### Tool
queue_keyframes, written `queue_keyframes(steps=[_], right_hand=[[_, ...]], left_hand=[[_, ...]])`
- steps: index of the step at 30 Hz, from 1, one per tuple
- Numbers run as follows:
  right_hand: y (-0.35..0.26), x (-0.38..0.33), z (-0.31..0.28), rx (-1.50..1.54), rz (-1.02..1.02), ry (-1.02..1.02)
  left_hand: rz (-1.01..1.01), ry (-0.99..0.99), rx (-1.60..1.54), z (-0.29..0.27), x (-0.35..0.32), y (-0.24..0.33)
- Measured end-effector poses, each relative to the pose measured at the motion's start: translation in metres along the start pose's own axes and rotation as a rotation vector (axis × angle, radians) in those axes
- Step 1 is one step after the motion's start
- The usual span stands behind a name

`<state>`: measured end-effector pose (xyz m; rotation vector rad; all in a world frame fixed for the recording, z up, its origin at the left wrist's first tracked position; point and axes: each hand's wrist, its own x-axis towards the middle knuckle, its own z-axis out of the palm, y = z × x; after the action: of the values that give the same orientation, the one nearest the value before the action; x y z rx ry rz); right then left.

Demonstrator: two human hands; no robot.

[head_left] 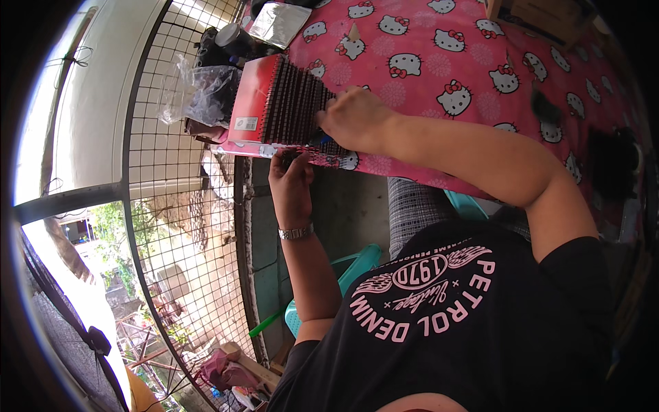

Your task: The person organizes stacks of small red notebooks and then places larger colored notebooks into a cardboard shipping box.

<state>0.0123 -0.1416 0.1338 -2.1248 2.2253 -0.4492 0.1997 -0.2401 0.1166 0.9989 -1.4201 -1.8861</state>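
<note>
- The right hand point(353, 117) is stretched forward from a bare, bent forearm, its back turned up and its fingers curled downward out of sight.
- The left hand point(292, 180) is raised below it, fingers bent at the tips; the wrist is held straight.

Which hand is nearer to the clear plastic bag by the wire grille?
Left. The left hand is at the table's edge below the red box, nearer the plastic bag. The right hand rests farther away on the box's dark rows.

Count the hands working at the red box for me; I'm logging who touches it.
2. The right hand rests on the dark rows in the red box; the left hand reaches up at its near edge.
</note>
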Motion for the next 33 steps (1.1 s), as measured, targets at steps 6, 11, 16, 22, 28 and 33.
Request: queue_keyframes(steps=[6, 11, 16, 22, 28, 33], right_hand=[[0.015, -0.013, 0.020, -0.192, -0.089, 0.382], [0.002, -0.005, 0.012, -0.105, -0.056, 0.153], [0.009, -0.010, 0.013, 0.016, 0.041, 0.099], [0.017, -0.014, 0.026, -0.165, -0.087, 0.374], [0.010, -0.005, 0.015, 0.063, 0.057, -0.043], [0.018, -0.015, 0.034, -0.068, -0.032, 0.298]], left_hand=[[-0.026, 0.002, -0.109, 0.004, 0.000, -0.002], [0.011, -0.023, 0.037, 0.005, 0.004, -0.009], [0.006, 0.018, -0.038, 0.006, 0.003, -0.009], [-0.031, -0.008, -0.084, 0.010, 0.003, -0.008], [-0.027, 0.017, -0.018, 0.007, 0.005, -0.013], [-0.027, 0.003, -0.088, 0.004, 0.006, -0.016]])
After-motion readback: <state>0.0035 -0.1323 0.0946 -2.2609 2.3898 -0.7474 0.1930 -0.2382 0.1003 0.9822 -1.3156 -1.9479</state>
